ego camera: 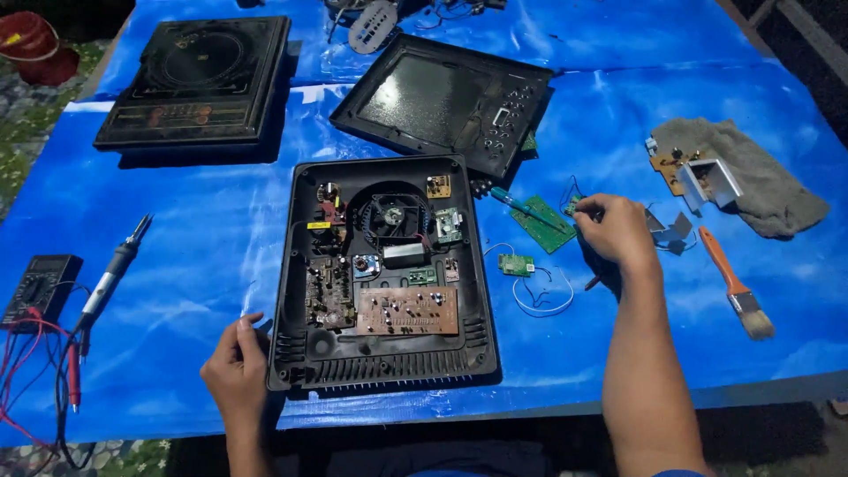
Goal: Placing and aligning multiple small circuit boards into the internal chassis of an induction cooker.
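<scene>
An opened black induction cooker base (382,274) lies in front of me, showing its fan, small boards and a brown circuit board (406,309). My left hand (237,367) rests against the base's near left corner, fingers curled on its edge. My right hand (614,231) is to the right of the base, fingers closed around a small part beside a green circuit board (543,223); what it holds is hidden. A teal-handled screwdriver (521,205) lies across that board.
The cooker's glass top panel (446,102) and a second whole cooker (199,79) lie farther back on the blue tarp (177,230). A multimeter (35,287) and soldering iron (110,274) sit left. A paintbrush (733,283), grey cloth (764,181) and small parts lie right.
</scene>
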